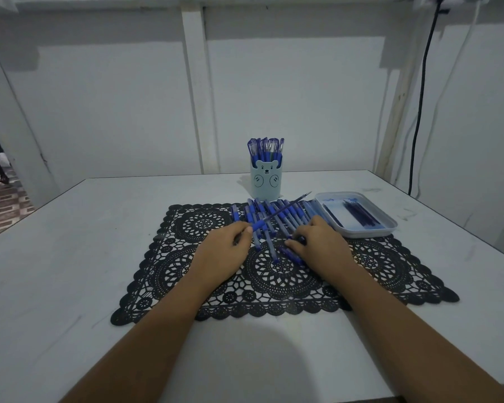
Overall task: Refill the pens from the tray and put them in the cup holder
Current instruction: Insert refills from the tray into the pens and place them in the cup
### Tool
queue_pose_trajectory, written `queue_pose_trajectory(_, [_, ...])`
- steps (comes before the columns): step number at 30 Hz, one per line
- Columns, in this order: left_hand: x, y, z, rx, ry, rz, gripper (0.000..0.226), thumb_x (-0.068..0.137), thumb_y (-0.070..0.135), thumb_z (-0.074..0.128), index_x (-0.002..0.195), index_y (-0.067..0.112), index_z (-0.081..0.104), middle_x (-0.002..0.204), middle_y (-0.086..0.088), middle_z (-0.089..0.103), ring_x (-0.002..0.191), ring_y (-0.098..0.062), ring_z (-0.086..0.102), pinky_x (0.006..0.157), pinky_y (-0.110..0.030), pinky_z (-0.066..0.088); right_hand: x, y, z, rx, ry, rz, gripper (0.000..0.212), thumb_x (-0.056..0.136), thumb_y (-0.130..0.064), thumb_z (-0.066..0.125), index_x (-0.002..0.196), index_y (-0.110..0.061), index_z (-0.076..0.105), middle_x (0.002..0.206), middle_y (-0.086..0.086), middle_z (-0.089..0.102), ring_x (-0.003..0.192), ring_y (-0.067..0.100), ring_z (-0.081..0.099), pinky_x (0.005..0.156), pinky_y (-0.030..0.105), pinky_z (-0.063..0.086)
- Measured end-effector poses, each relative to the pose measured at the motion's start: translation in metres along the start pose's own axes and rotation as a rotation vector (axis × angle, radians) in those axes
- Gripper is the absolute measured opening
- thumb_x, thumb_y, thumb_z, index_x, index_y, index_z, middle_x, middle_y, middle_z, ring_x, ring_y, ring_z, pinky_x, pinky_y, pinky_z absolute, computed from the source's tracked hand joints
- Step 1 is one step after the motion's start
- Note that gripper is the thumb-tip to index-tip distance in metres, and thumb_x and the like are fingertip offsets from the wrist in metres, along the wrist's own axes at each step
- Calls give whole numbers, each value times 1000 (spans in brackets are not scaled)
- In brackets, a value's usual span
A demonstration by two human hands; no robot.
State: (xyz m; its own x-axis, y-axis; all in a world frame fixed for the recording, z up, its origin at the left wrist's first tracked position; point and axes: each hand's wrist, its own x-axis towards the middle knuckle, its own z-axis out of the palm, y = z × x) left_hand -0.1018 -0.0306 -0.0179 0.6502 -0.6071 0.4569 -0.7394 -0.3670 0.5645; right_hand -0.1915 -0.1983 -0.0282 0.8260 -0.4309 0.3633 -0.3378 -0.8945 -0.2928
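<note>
My left hand (226,247) grips a blue pen (277,215) by its barrel, the refill tip pointing up and to the right over a row of blue pens (274,216) lying on the black lace mat (210,225). My right hand (317,242) rests on the mat with its fingers on a blue pen part (291,254); whether it is gripped is unclear. A light blue bear cup holder (265,181) behind the row holds several capped pens. The pale tray (358,231) at the right holds dark refills (361,213).
The white table (99,257) runs to edges at the left and right. A white wall stands behind it, with a black cable (419,112) hanging at the right. A patterned floor shows at the far left.
</note>
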Motion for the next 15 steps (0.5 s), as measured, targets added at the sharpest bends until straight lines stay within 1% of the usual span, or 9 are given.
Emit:
queue_pose_trajectory(4, [0,-1,0,0,0,-3,27,96,28,42,109,18,63,68,0,62,58,-19,55,57,-33,45,2,-3,0,66,29,12,22,89,-33,56,98,-14,61,99,2,48,80,12,48,70,24,39])
queue_pose_trajectory(5, [0,-1,0,-3,-1,-5,27,96,28,42,109,18,63,67,0,61,57,-18,54,56,-33,45,3,-3,-1,134,56,42,20,90,-31,56,96,-13,60,96,1,52,79,12,48,70,23,39])
queue_pose_trajectory(7, [0,-1,0,-6,-3,-2,27,96,28,41,108,18,63,66,-1,61,55,-17,52,55,-33,44,3,-4,-7,368,139,141,15,89,-26,57,92,-11,58,89,2,57,79,12,51,69,21,39])
queue_pose_trajectory(9, [0,-2,0,-8,-5,-4,27,96,28,41,108,18,63,66,-2,61,53,-16,50,54,-32,43,1,-5,-14,612,217,221,13,89,-24,58,88,-11,57,85,5,59,78,15,54,62,20,42])
queue_pose_trajectory(11, [0,-2,0,-10,-6,-4,27,96,28,41,108,18,63,65,-3,60,52,-15,49,53,-32,43,0,-4,-18,743,262,251,8,88,-19,59,86,-12,57,82,9,62,76,18,57,66,24,47])
queue_pose_trajectory(13, [0,-2,0,-10,-8,1,27,96,27,41,108,17,63,65,-3,60,52,-14,49,53,-32,42,-2,-4,-20,853,271,264,1,87,-13,58,87,-12,57,78,7,62,72,17,59,72,31,52])
queue_pose_trajectory(15, [0,-2,1,-9,-8,6,26,96,27,41,108,17,63,65,-3,60,52,-14,49,53,-32,42,-2,-4,-20,905,288,251,9,86,-9,56,95,-12,59,75,6,62,71,16,60,73,31,53])
